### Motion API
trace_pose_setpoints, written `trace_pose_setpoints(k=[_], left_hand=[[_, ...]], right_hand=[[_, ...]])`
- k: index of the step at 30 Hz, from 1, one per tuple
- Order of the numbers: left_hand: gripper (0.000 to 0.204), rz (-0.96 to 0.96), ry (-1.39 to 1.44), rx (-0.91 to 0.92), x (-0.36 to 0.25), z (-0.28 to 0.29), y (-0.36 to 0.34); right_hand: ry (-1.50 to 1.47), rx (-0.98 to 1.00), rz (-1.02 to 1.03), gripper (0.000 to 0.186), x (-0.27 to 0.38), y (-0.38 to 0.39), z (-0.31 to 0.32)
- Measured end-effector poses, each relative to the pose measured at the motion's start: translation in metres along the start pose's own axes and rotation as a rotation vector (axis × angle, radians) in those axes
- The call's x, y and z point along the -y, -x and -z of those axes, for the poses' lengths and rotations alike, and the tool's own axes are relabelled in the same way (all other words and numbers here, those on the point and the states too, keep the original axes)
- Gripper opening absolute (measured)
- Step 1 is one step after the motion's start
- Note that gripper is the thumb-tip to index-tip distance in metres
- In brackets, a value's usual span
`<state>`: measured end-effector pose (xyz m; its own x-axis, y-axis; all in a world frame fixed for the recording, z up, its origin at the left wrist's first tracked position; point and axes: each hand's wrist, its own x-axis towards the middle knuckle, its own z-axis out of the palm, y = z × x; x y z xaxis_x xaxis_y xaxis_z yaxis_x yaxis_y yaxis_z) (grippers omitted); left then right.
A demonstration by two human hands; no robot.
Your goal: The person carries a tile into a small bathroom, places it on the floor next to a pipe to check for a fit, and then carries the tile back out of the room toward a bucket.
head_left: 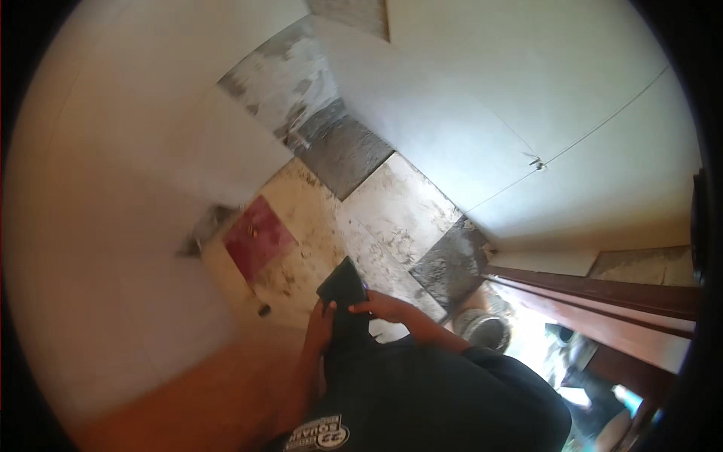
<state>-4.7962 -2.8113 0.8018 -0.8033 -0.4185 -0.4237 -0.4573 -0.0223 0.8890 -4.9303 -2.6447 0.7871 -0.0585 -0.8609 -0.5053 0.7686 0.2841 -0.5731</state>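
Note:
In front of my body, both hands meet at a dark green flat piece [343, 280] with straight edges. It is close in colour to my dark shirt [437, 384], and whether it is cloth or something stiff I cannot tell. My left hand [321, 322] grips its near left side, with the thumb along the edge. From the right, my right hand [380, 305] reaches across, its fingers closed on the right side. A small purple-blue spot shows beside the right fingers.
A dark red square [260, 239] with a small object on it lies on the smeared pale floor tiles [403, 200]. Near it is a small dark round thing [263, 309]. Grey rough patches [346, 147] border the wall. A bucket [482, 329] stands by the doorway at right.

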Motion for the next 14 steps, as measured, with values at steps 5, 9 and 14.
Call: trace_pose_setpoints(k=[5, 9, 14], left_hand=[[0.049, 0.550, -0.331, 0.263, -0.089, 0.050, -0.124], [0.045, 0.451, -0.435, 0.337, -0.096, 0.110, -0.230], [0.043, 0.345, -0.565, 0.348, -0.073, 0.165, -0.343]], right_hand=[[-0.518, -0.474, 0.074, 0.045, 0.023, -0.070, 0.041], [-0.553, -0.906, 0.371, 0.043, 0.007, -0.078, 0.084], [-0.947, -0.970, 0.550, 0.048, 0.017, -0.093, 0.142]])
